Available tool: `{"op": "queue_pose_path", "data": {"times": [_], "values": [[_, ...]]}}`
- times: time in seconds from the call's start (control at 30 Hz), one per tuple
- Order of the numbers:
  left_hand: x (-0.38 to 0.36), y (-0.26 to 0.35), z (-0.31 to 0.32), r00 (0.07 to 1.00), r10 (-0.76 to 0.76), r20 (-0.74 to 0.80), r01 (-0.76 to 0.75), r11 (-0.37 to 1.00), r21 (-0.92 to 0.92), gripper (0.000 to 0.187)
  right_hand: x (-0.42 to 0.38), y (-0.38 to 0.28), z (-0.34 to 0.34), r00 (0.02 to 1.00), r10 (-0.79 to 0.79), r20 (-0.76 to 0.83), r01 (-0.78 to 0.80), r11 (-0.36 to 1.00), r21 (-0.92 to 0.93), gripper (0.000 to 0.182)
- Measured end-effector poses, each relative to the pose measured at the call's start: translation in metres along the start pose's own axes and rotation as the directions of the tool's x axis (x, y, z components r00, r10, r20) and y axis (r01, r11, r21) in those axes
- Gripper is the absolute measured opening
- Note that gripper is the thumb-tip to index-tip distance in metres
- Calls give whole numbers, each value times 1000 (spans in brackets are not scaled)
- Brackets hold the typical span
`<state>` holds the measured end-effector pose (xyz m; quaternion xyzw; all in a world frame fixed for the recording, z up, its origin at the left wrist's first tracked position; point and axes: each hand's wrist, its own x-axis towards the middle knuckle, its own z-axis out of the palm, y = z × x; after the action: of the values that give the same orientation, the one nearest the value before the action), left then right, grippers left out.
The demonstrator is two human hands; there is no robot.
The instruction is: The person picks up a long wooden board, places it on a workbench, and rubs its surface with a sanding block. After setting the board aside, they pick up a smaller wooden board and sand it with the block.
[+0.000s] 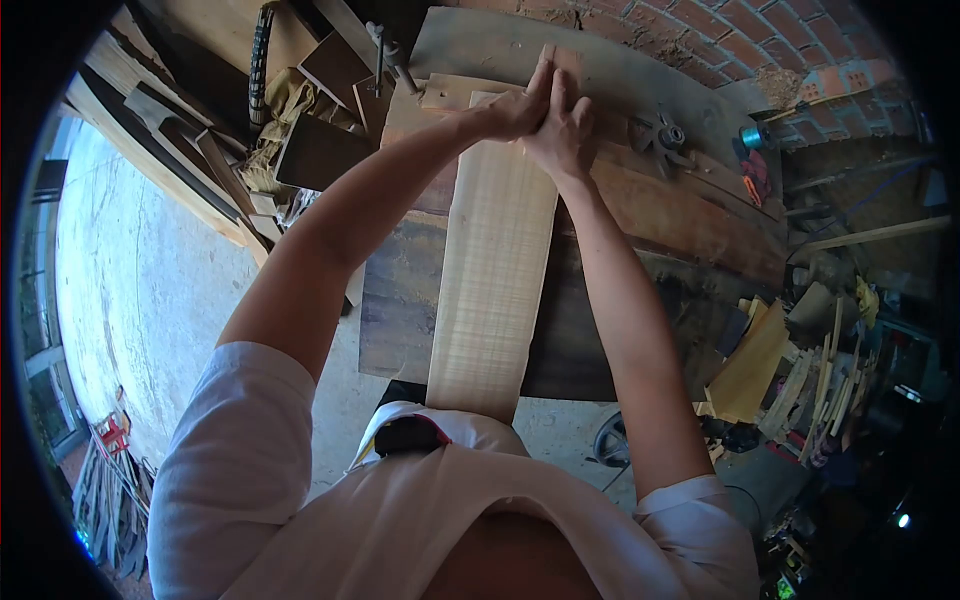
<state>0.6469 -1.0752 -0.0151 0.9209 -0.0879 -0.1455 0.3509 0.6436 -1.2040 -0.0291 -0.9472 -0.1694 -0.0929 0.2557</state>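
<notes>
A person in a white shirt leans over a dark wooden desk point(400, 310), both arms stretched forward along a long pale plank point(495, 270). The plank lies lengthwise on the desk, its near end jutting past the desk's front edge toward the person's body, its far end under the hands.

The left hand point(520, 105) and right hand point(567, 130) meet at the far end of the plank, touching each other side by side. The fingers point(543, 75) of the left hand are held straight and pressed together, pointing away from the body. The right hand's fingers are also close together and bent over the plank's end; whether they pinch something small cannot be told from this angle.

Just beyond the hands lies a grey board point(500, 45) and a smaller pale offcut point(450, 92) beside the left wrist. To the right of the hands, a dark metal fitting point(660, 135) sits on a reddish-brown board point(690, 215). A brick wall point(740, 40) stands behind the desk. Scrap timber point(180, 120) is heaped on the left beside a pale concrete floor point(140, 290), and a yellowish board point(750, 370) leans among thin sticks on the right.
</notes>
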Motion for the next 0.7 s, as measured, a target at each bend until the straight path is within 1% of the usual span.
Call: {"op": "queue_pose_path", "data": {"times": [0.03, 0.07, 0.1, 0.13, 0.17, 0.2, 0.23, 0.27, 0.3, 0.33, 0.37, 0.4, 0.43, 0.5, 0.53, 0.57, 0.6, 0.63, 0.67, 0.7], "values": [[-5, 4, 2, 999, -48, 16, 48, 997, -53, 87, -7, -1, -6, 1000, 5, -11, -5, 1000, -3, 96], [-12, 8, 4, 995, -94, 35, 97, 990, -98, 87, -22, -4, -11, 1000, 11, 28, -10, 999, -39, 97], [-27, 5, 20, 997, -71, 13, 70, 996, 50, 88, -38, -9, -17, 998, 20, 63, -15, 997, -73, 98], [-53, 7, 41, 995, -49, -82, 65, 976, 206, 87, -63, -9, -20, 995, 19, 97, -11, 997, -82, 96], [-90, 26, 51, 989, -127, -75, 139, 974, 182, 86, -95, -15, -31, 990, 12, 144, -4, 998, -56, 95], [-125, 27, 75, 990, -114, -83, 127, 977, 174, 86, -132, -22, -42, 985, 6, 170, 0, 999, -39, 91], [-159, 22, 107, 991, -49, -127, 71, 983, 171, 50, -169, -28, -51, 988, -39, 148, 43, 999, -23, 89], [-199, 32, 128, 987, -96, -132, 121, 972, 201, 36, -206, -36, -60, 984, -62, 164, 63, 998, -3, 87], [-237, 39, 148, 988, -105, -112, 124, 976, 177, 36, -242, -41, -67, 975, -69, 213, 73, 997, -10, 89], [-268, 41, 169, 994, -97, -54, 106, 976, 190, 48, -274, -46, -73, 967, -55, 249, 60, 998, -11, 93], [-293, 57, 173, 993, -106, -58, 113, 986, 122, 66, -300, -50, -80, 960, -41, 277, 50, 998, -28, 95], [-306, 70, 166, 993, -106, 55, 96, 982, 163, 81, -318, -50, -83, 960, -43, 275, 47, 999, -8, 96], [-305, 72, 163, 992, -114, 55, 104, 982, 158, 81, -316, -49, -85, 958, -47, 283, 50, 999, -6, 96], [-297, 71, 159, 985, -152, 85, 141, 982, 127, 88, -305, -49, -86, 946, -38, 321, 38, 999, 8, 106], [-278, 66, 151, 986, -156, 63, 147, 980, 132, 91, -283, -48, -84, 950, -26, 312, 28, 1000, -2, 107], [-250, 57, 141, 986, -161, 44, 154, 979, 134, 93, -255, -44, -78, 962, -25, 271, 24, 1000, 8, 97], [-219, 53, 124, 987, -159, -11, 159, 978, 133, 91, -226, -38, -67, 980, -41, 197, 34, 999, 36, 100], [-187, 40, 108, 994, -90, -59, 96, 989, 115, 88, -193, -31, -56, 986, -35, 164, 32, 999, 16, 102], [-152, 41, 77, 989, -147, 14, 143, 977, 158, 86, -159, -23, -44, 991, -29, 128, 33, 999, -24, 102], [-116, 31, 60, 995, -103, -9, 103, 981, 166, 85, -123, -16, -35, 996, -32, 83, 37, 998, -57, 97]]}}
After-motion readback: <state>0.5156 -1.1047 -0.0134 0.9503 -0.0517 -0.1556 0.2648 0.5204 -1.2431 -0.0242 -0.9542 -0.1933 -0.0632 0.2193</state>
